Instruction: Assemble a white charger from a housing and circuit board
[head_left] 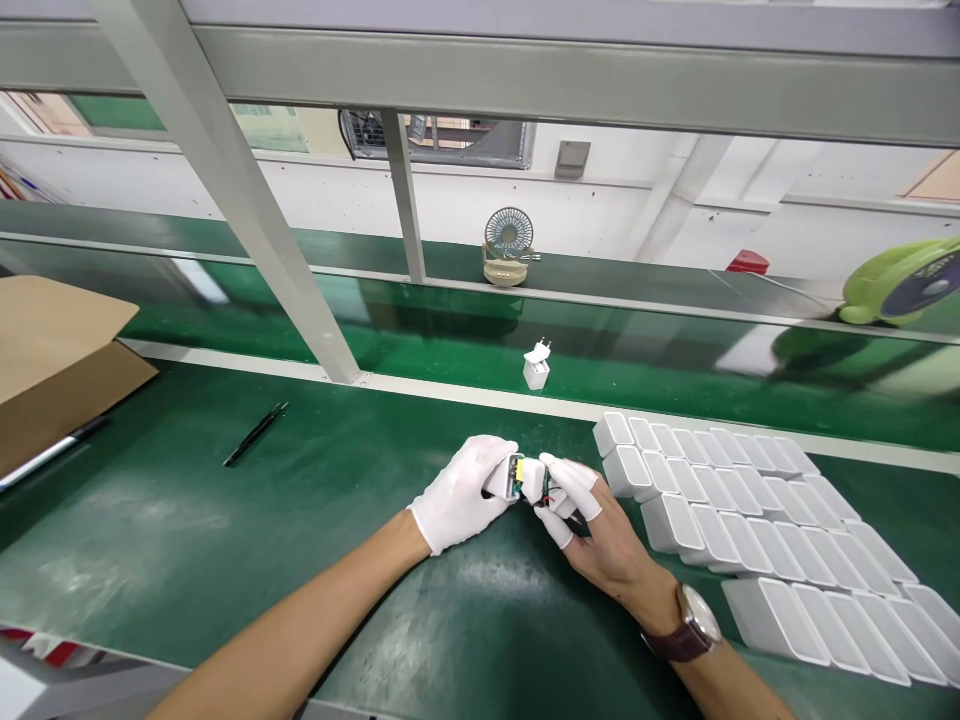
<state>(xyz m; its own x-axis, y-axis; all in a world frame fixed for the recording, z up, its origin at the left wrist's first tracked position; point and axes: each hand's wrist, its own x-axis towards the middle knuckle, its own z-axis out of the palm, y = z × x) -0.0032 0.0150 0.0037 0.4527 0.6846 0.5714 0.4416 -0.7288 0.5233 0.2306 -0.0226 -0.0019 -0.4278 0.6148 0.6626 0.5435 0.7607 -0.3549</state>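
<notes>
While a thin black pair of tweezers (255, 434) lies unused to the left on the green bench mat (225, 560), a small white plastic charger part with an exposed circuit board (523, 479) is pinched above the mat between the white-gloved left hand (461, 492) and the right hand (592, 525), its fingertips capped in white cots, both closed on it. The piece is judged light, stiff and fragile at the board, best gripped by the casing. Rows of white rectangular plastic shells (757, 520) are stacked to the right.

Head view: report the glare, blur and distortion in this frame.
Head view: overhead light glares in pale streaks on the glossy conveyor belt; the green fan at right is smeared; frame bars bow near the edges; the left hand, right hand and white part are sharp.
</notes>
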